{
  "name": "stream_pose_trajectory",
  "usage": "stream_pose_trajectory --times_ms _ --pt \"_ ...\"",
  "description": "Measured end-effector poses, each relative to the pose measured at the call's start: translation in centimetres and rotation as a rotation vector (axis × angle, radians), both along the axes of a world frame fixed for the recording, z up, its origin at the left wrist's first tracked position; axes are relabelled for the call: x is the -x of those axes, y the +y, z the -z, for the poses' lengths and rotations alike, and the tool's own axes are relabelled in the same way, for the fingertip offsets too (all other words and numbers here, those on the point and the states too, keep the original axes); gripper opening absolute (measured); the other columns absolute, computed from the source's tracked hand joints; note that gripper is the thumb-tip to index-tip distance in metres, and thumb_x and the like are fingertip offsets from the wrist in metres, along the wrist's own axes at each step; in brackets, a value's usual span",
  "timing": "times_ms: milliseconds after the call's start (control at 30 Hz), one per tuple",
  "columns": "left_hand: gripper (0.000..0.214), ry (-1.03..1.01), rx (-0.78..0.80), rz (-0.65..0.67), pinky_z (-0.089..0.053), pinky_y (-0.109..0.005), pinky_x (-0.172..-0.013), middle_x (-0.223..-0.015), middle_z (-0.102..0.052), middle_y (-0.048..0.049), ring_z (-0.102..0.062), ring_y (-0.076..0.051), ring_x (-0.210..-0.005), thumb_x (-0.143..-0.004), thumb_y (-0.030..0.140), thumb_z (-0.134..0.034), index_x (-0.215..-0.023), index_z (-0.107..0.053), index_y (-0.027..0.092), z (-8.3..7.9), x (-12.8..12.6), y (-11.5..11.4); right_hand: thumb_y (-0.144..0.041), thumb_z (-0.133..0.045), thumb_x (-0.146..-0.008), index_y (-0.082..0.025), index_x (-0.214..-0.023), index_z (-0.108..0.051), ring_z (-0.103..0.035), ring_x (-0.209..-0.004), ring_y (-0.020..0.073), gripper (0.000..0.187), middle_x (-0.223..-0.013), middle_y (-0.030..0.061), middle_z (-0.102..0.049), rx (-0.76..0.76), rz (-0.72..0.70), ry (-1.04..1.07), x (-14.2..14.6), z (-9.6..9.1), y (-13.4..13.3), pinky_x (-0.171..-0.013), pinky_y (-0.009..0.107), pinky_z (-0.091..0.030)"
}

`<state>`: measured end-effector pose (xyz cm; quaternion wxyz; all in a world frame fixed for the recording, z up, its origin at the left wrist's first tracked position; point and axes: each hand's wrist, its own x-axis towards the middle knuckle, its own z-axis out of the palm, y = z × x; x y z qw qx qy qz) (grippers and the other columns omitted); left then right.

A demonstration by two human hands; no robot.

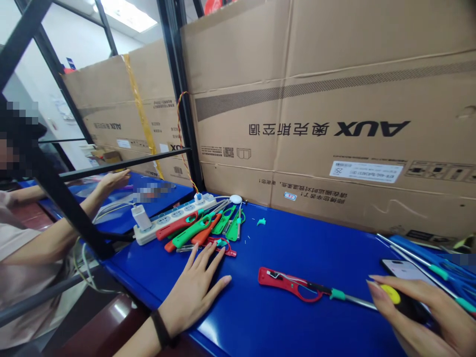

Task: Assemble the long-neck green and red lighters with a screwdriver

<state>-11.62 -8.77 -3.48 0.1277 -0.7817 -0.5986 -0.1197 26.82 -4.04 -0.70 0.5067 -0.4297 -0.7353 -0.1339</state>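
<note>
Head view is filled by cardboard boxes point(334, 74) behind a blue table point(297, 238), where a pile of lighter shells point(201, 228) is heaped beside a power strip point(163, 220). An opened red lighter point(286, 282) is laid alone between the hands. Its metal tube reaches the right hand point(427, 312), which is closed over a dark yellow-ended tool point(391, 294), while the left hand point(195, 297) is spread flat and empty just short of the pile. Work on the lighter is judged to be under way, and applying the tool would call for the shell to be steadied.

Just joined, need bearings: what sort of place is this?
Probably a small assembly workshop: red and green plastic long-nosed lighter bodies piled on a glossy blue workbench, backed by large brown cardboard shipping cartons.
</note>
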Motion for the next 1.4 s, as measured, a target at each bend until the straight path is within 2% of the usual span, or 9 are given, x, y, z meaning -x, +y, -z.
stream_pose_trajectory --times_ms 133,333,600,667,800,900,1033,1233,1400 --pt "0.053 -0.024 0.014 0.055 -0.022 -0.061 -0.108 -0.137 -0.046 -0.0085 -0.039 -0.029 -0.129 -0.094 0.047 -0.041 -0.142 -0.031 0.027 -1.0 -0.9 -0.8 -0.025 -0.063 -0.078 -0.024 -0.091 -0.061 -0.064 -0.063 0.0203 0.013 -0.073 0.0034 -0.069 -0.072 -0.080 -0.095 0.0 -0.4 -0.3 -0.065 0.033 -0.046" --pt "0.052 -0.111 0.109 0.166 -0.042 -0.048 -0.101 -0.141 -0.040 -0.0083 -0.041 -0.028 -0.127 -0.095 0.045 -0.040 -0.143 -0.030 0.029 -1.7 -3.7 -1.7 -0.025 -0.059 -0.082 -0.022 -0.089 -0.059 -0.063 -0.064 0.0208 0.007 -0.073 0.0047 -0.068 -0.092 -0.057 -0.107 1.2 -1.1 -1.1 -0.065 0.033 -0.045" --pt "0.056 -0.126 0.179 0.123 -0.040 -0.049 -0.099 -0.126 -0.052 -0.0167 -0.047 -0.030 -0.117 -0.095 0.051 -0.030 -0.135 -0.044 0.014 -2.7 -9.2 3.5 -0.030 -0.061 -0.083 -0.023 -0.084 -0.060 -0.062 -0.061 0.0179 0.007 -0.070 0.0007 -0.068 -0.112 -0.006 -0.044 2.7 -1.8 -1.1 -0.067 0.030 -0.044" --pt "0.058 -0.130 0.195 0.119 -0.042 -0.049 -0.096 -0.120 -0.054 -0.0175 -0.050 -0.031 -0.112 -0.095 0.052 -0.029 -0.133 -0.046 0.012 -2.9 -10.4 4.4 -0.038 -0.055 -0.087 -0.024 -0.083 -0.060 -0.063 -0.064 0.0180 0.016 -0.073 0.0009 -0.068 -0.016 0.051 -0.042 2.8 -1.8 -0.5 -0.067 0.029 -0.044" --pt "0.057 -0.144 0.212 0.210 -0.041 -0.048 -0.095 -0.121 -0.054 -0.0167 -0.049 -0.031 -0.111 -0.094 0.053 -0.030 -0.132 -0.047 0.013 -3.0 -11.6 3.6 -0.058 -0.041 -0.088 -0.027 -0.087 -0.063 -0.066 -0.070 0.0178 0.038 -0.087 0.0016 -0.067 0.392 0.057 -0.105 2.8 -0.8 0.7 -0.055 0.024 -0.045" --pt "0.057 -0.162 0.219 0.233 -0.041 -0.049 -0.095 -0.122 -0.053 -0.0163 -0.048 -0.031 -0.111 -0.094 0.053 -0.031 -0.133 -0.045 0.013 -3.1 -11.2 2.4 -0.057 -0.053 -0.081 -0.033 -0.093 -0.066 -0.067 -0.072 0.0191 0.031 -0.098 0.0008 -0.066 0.629 -0.031 -0.223 3.0 0.2 1.3 -0.055 0.025 -0.047" --pt "0.050 -0.184 0.240 0.262 -0.042 -0.046 -0.093 -0.116 -0.055 -0.0127 -0.051 -0.027 -0.104 -0.096 0.049 -0.029 -0.131 -0.048 0.018 -3.6 -10.3 2.6 -0.049 -0.068 -0.070 -0.035 -0.086 -0.067 -0.066 -0.076 0.0223 0.021 -0.090 -0.0008 -0.067 0.871 -0.042 -0.353 3.7 0.2 0.7 -0.060 0.026 -0.046" --pt "0.045 -0.223 0.257 0.305 -0.044 -0.044 -0.091 -0.108 -0.058 -0.0104 -0.053 -0.025 -0.100 -0.097 0.046 -0.029 -0.122 -0.055 0.019 -3.5 -12.2 4.9 -0.037 -0.080 -0.057 -0.031 -0.079 -0.067 -0.064 -0.076 0.0202 0.026 -0.084 -0.0027 -0.066 1.037 -0.268 -0.403 5.1 -1.5 -0.6 -0.070 0.025 -0.045" --pt "0.039 -0.257 0.227 0.434 -0.046 -0.040 -0.089 -0.107 -0.061 -0.0079 -0.056 -0.022 -0.100 -0.098 0.039 -0.029 -0.116 -0.059 0.021 -3.4 -15.1 6.6 -0.034 -0.074 -0.065 -0.031 -0.095 -0.066 -0.066 -0.085 0.0231 0.031 -0.106 0.0007 -0.066 0.928 -0.284 -0.388 6.0 -0.1 -0.6 -0.070 0.027 -0.049"
